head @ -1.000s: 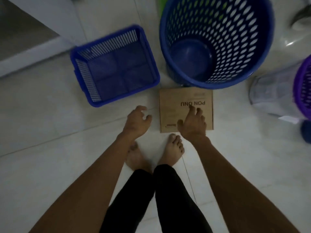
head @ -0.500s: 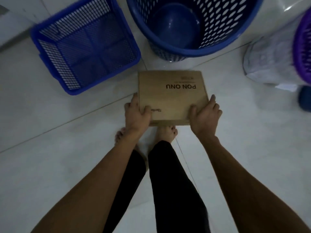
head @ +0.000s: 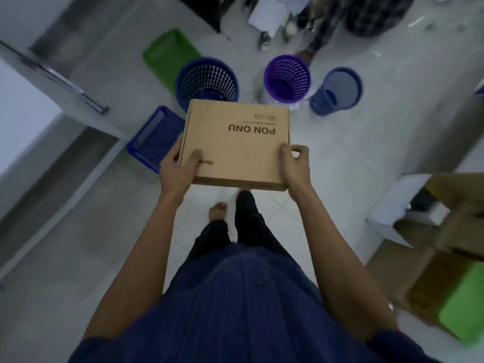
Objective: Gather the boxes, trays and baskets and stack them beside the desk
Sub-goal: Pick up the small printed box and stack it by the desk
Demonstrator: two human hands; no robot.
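Head view: cardboard box (head: 235, 145) in both hands (head: 178, 171) (head: 295, 166)

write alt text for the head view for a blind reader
A person holds a flat brown cardboard box marked PON ONU, left hand and right hand gripping its near corners, above a pale tiled floor. On the floor beyond stand a blue round perforated basket, a purple round perforated basket, a blue mesh bin and a blue rectangular basket.

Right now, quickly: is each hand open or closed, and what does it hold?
Left hand: closed, holding the box at its near left corner.
Right hand: closed, holding the same box at its near right corner.
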